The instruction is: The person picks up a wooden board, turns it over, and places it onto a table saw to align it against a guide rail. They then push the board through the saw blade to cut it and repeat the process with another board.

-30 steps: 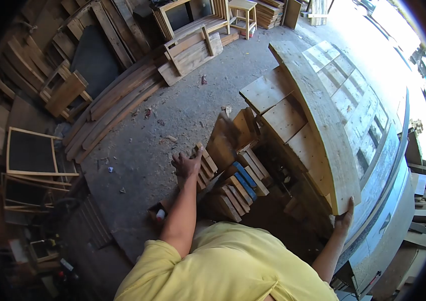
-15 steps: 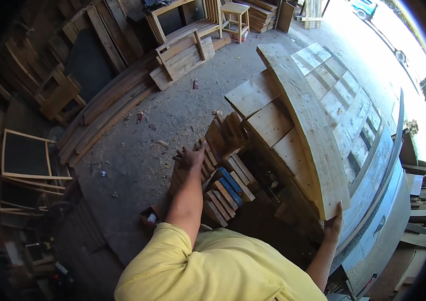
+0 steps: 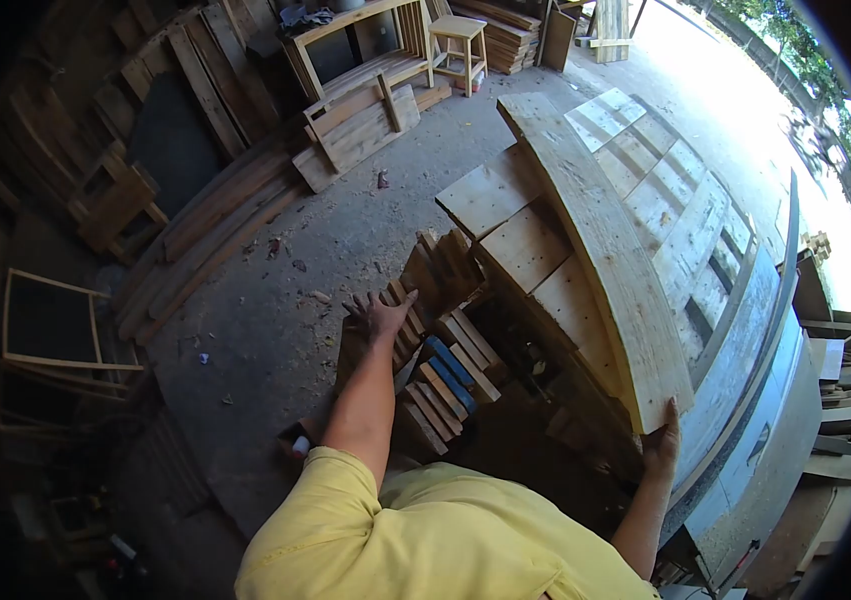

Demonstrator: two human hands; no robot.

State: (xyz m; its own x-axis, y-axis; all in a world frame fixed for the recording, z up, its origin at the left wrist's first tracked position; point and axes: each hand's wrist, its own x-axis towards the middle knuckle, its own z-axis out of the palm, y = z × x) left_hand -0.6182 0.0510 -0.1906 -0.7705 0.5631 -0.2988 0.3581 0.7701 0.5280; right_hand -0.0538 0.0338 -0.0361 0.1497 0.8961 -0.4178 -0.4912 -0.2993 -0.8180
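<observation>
I see the right hand (image 3: 661,440) with fingers grasping the near end of the long plank (image 3: 595,230). The left hand (image 3: 377,318) lies with released, spread fingers on the wood blocks (image 3: 445,375).

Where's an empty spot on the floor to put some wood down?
The bare concrete floor between the pile of long planks and the stack of short wood pieces is free. It is crowded at that stack, under the left hand, and under the long board the right hand holds.
</observation>
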